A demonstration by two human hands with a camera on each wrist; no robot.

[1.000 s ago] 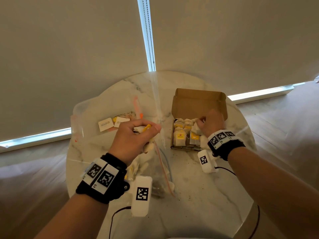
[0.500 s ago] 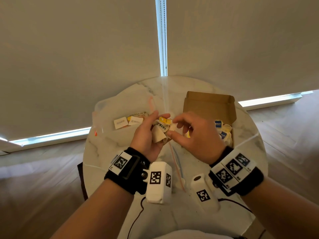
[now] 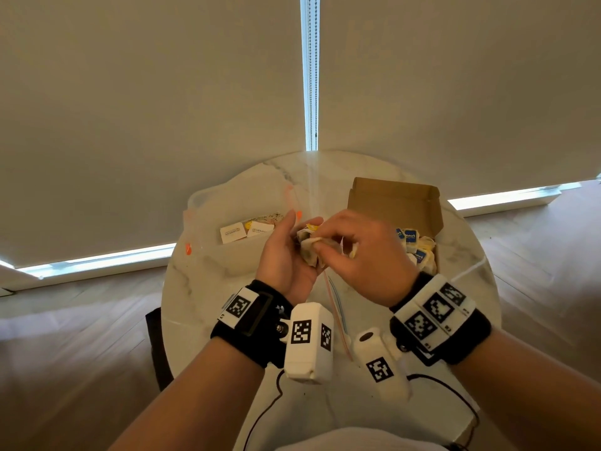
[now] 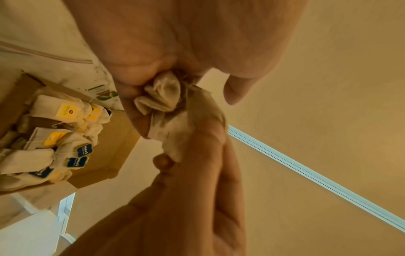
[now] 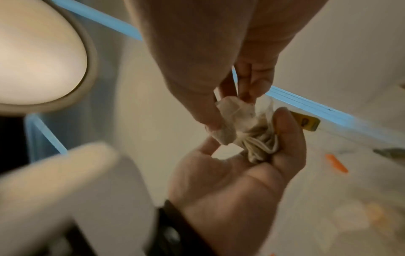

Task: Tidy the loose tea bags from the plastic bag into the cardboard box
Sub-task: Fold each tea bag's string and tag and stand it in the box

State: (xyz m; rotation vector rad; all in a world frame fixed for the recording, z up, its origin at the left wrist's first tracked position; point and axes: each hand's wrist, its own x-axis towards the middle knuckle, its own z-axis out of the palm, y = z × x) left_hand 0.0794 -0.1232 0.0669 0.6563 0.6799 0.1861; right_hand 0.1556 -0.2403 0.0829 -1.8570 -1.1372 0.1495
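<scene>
Since a second ago the right hand (image 3: 364, 255) is out of the cardboard box (image 3: 395, 203), its fingertips (image 5: 213, 121) now pinching the tea bags (image 3: 309, 249) bunched in the left hand (image 3: 286, 258)'s curled fingers, box just right.

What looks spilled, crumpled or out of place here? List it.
Dark specks, apparently loose tea, are scattered on the marble table near the plastic bag. The left hand holds a crumpled bunch of tea bags; the right hand pinches one. Bags in the cardboard box lie jumbled.
</scene>
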